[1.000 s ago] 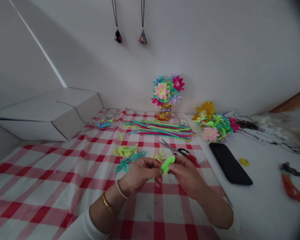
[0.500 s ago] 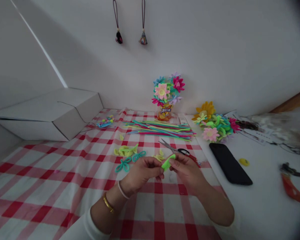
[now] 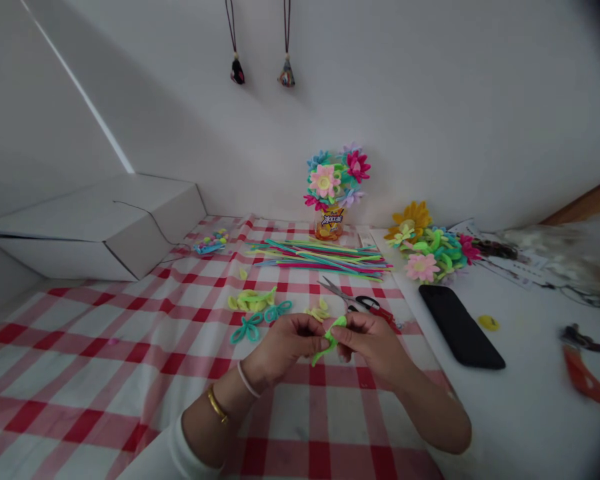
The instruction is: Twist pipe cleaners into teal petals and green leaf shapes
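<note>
Between my two hands, above the checked cloth, is a bright green pipe-cleaner piece (image 3: 331, 339) bent into a narrow leaf-like loop. My left hand (image 3: 291, 343) pinches its left side between thumb and fingers. On its upper right side, the thumb and fingers of my right hand (image 3: 373, 341) close on it. Just beyond the hands lie a few pale yellow pipe-cleaner petals (image 3: 318, 311). Teal looped pipe-cleaner pieces (image 3: 247, 329) and a heap of yellow-green petals (image 3: 251, 300) rest left of them. Open scissors (image 3: 337, 291) lie behind my right hand.
Long pipe cleaners (image 3: 325, 259) lie in a bundle farther back. Behind them stands a jar (image 3: 329, 223) of pipe-cleaner flowers. A black phone (image 3: 460, 327), more flowers (image 3: 423, 267) and red-handled pliers (image 3: 585, 373) are on the right; a white box (image 3: 125, 227) is at left.
The green piece has turned in my fingers; its tail end now points down to the lower left. My right hand has shifted slightly, with both hands still gripping.
</note>
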Tool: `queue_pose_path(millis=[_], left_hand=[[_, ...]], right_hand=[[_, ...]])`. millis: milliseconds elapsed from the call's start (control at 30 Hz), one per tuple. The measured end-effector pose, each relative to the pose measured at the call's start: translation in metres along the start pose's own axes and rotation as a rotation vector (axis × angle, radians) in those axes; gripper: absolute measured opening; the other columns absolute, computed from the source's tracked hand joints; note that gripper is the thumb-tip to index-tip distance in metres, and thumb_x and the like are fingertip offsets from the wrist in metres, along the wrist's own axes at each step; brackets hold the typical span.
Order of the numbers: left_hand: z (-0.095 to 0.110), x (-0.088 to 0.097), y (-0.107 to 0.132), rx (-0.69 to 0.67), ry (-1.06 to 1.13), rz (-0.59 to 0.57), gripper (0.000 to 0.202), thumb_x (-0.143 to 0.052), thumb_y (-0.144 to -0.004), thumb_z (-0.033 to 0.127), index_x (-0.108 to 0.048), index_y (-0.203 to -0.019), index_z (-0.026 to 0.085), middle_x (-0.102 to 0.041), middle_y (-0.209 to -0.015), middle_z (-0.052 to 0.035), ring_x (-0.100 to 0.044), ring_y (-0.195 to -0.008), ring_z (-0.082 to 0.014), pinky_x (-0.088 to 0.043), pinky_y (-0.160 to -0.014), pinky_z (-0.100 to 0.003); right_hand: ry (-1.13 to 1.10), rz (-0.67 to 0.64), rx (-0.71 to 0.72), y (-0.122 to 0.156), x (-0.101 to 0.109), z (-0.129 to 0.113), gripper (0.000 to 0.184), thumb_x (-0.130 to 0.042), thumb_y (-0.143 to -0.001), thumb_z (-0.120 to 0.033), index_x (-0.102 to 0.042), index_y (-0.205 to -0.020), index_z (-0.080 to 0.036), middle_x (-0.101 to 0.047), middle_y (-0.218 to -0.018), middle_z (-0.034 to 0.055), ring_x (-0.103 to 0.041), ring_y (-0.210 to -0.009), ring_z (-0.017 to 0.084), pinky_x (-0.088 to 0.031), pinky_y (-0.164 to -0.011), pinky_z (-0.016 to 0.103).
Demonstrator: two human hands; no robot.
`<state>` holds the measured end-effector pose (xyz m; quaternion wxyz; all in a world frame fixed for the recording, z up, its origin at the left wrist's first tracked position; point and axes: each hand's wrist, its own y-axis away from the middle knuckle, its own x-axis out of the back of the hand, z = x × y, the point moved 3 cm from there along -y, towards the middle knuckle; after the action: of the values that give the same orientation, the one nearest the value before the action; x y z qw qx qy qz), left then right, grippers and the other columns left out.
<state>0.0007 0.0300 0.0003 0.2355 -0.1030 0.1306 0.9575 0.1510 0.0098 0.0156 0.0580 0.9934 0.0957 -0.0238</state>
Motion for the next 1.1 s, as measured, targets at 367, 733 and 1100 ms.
queue_pose_path(millis=[367, 733, 1100], left_hand=[[0.0017, 0.0018, -0.0012, 0.006, 0.057, 0.019, 0.023, -0.078, -0.054, 0.027, -0.064, -0.065, 0.013, -0.055, -0.052, 0.0037, -0.043, -0.047, -0.0058, -0.032, -0.049, -0.021], [0.0039, 0.0, 0.0002, -0.056, -0.177, 0.014, 0.021, -0.07, -0.064, 0.031, -0.062, -0.071, 0.013, -0.054, -0.059, 0.0029, -0.042, -0.052, -0.007, -0.033, -0.052, -0.022], [0.0078, -0.0024, 0.0015, -0.124, -0.388, 0.113, 0.027, -0.054, -0.076, 0.039, -0.058, -0.067, 0.014, -0.047, -0.051, 0.0037, -0.035, -0.045, -0.0069, -0.027, -0.043, -0.021]], right_hand=[[-0.114, 0.088, -0.039, -0.0005, -0.0008, 0.0037, 0.02, -0.071, -0.067, -0.034, -0.064, -0.066, -0.016, -0.063, -0.055, -0.0016, -0.059, -0.047, 0.011, -0.05, -0.05, 0.026], [-0.175, 0.127, -0.027, -0.0023, 0.0011, 0.0012, 0.022, -0.07, -0.068, -0.036, -0.061, -0.068, -0.016, -0.061, -0.055, -0.0023, -0.059, -0.047, 0.012, -0.053, -0.05, 0.028], [-0.143, 0.105, -0.007, -0.0017, -0.0004, 0.0044, 0.017, -0.07, -0.067, -0.029, -0.061, -0.074, -0.016, -0.065, -0.06, 0.0, -0.061, -0.054, 0.013, -0.053, -0.054, 0.027]])
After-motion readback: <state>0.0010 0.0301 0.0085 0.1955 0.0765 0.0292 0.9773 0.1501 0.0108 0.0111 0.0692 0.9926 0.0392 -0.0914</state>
